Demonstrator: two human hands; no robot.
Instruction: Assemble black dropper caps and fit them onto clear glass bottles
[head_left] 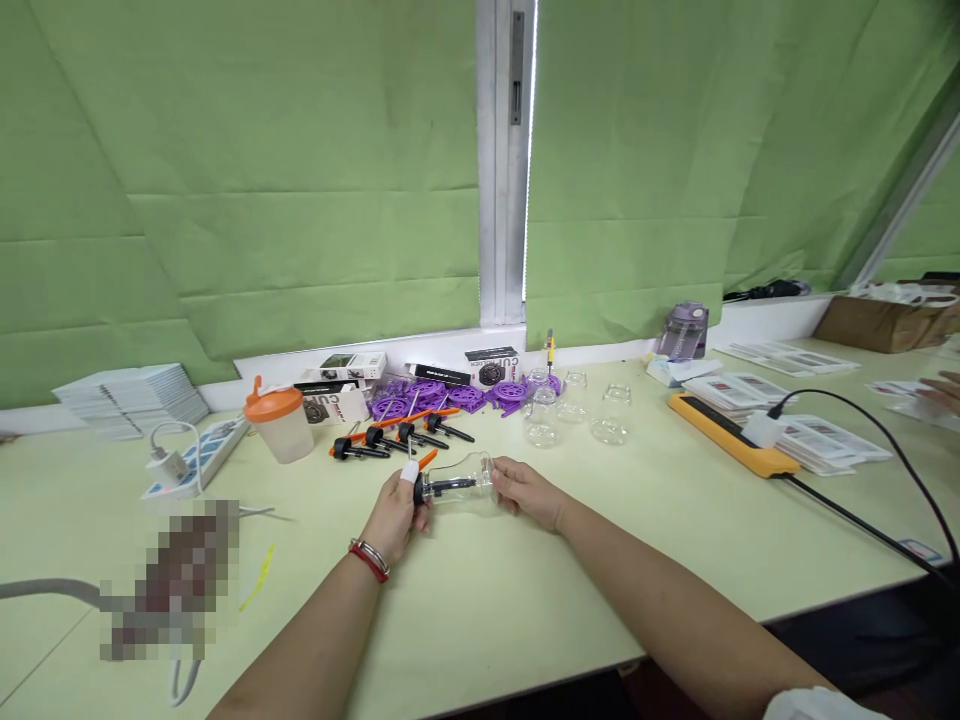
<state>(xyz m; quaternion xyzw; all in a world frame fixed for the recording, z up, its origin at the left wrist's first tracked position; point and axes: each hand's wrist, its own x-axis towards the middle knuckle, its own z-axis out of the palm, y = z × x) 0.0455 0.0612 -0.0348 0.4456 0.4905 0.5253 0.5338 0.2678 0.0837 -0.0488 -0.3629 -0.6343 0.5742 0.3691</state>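
Observation:
My left hand [391,515], with a white cover on one finger, is closed round the black top [419,489] of a clear bottle [463,468]. An orange lever [427,460] sticks out of this top, and a black tube runs inside the bottle. The bottle lies sideways between my hands, above the table. At its base end, the fingers of my right hand [525,492] grip it. Just beyond my left hand lie several black bottle tops [375,437] with orange levers and tubes. Several clear bottles [610,420] stand upright farther back, to the right.
Purple plastic parts [442,395] and cup holder boxes [491,367] lie along the wall. An orange-lidded cup [279,420] and a white power strip [206,460] are at left. A yellow power strip [727,435] and stacked cards [817,440] are at right, with another person's hand [946,392] beyond.

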